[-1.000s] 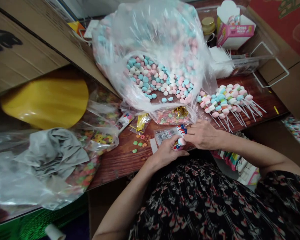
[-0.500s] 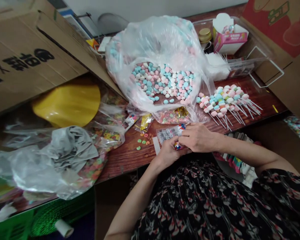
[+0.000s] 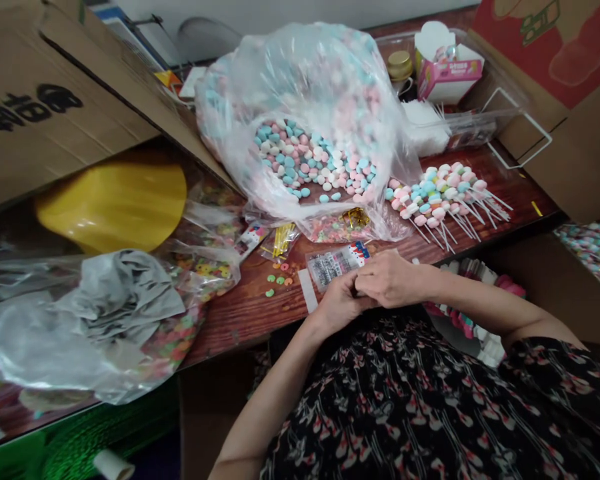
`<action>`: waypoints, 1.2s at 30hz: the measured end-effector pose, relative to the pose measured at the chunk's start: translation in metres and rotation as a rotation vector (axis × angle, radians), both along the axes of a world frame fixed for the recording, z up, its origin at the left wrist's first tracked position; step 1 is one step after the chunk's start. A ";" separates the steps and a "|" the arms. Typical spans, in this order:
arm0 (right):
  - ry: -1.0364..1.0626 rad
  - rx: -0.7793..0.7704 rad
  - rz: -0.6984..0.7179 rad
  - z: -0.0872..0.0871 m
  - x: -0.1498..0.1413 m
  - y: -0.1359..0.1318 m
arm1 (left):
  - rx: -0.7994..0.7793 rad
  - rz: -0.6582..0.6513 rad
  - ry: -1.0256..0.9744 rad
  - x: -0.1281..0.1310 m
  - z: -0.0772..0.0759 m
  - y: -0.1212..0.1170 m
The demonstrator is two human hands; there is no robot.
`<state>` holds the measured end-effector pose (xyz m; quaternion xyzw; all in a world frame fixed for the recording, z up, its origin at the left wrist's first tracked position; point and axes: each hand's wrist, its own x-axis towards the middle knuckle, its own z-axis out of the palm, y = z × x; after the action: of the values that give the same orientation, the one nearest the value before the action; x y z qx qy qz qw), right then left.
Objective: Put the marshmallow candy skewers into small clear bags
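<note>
Just in front of my body, over the table's near edge, my left hand (image 3: 341,301) and my right hand (image 3: 393,280) meet with their fingers closed together. Whatever is between them is hidden by the fingers. Right behind them lies a stack of clear printed packets (image 3: 330,267) with a blue and red top, and a white strip (image 3: 308,291) sits at its left. Small green and orange ring candies (image 3: 279,280) are scattered further left. A little bag of gold twist ties (image 3: 282,241) rests behind these.
A large plastic bag of pastel candies (image 3: 320,160) gapes open at the back. Candy skewers on white sticks (image 3: 447,193) lie to the right. A clear bin (image 3: 510,113) stands behind them. Cardboard box (image 3: 55,133), yellow sheet (image 3: 125,203) and grey cloth (image 3: 130,293) fill the left.
A small colourful printed piece that showed between my fingers is now hidden. My hands have drawn closer together, uncovering more of the packet stack's top. The view has shifted slightly.
</note>
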<state>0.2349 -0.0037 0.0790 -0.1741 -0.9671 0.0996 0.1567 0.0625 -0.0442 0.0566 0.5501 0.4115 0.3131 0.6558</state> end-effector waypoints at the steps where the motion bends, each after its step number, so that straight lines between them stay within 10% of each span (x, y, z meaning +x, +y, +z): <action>1: 0.025 0.013 -0.017 0.003 0.004 0.001 | -0.008 0.020 -0.034 -0.004 0.004 0.001; 7: 0.171 0.064 -0.121 0.021 0.020 0.008 | -0.166 -0.041 0.031 -0.027 0.020 0.000; 11: 0.241 0.087 -0.171 0.006 0.003 0.009 | -0.208 0.177 0.008 -0.016 0.009 -0.004; 20: 0.686 -0.671 -0.372 -0.026 -0.001 0.006 | -0.307 0.414 -0.040 -0.007 -0.004 0.004; 29: 0.863 -0.562 -0.495 -0.038 -0.005 -0.020 | -0.436 0.198 -0.119 0.003 -0.010 -0.017; 36: 0.904 -0.870 -0.581 -0.039 -0.001 -0.044 | -0.282 0.350 -0.094 0.011 -0.016 -0.020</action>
<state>0.2341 -0.0474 0.0405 -0.4144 -0.5931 0.4954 0.4808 0.0735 -0.0639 0.0408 0.3580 0.5093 0.3867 0.6803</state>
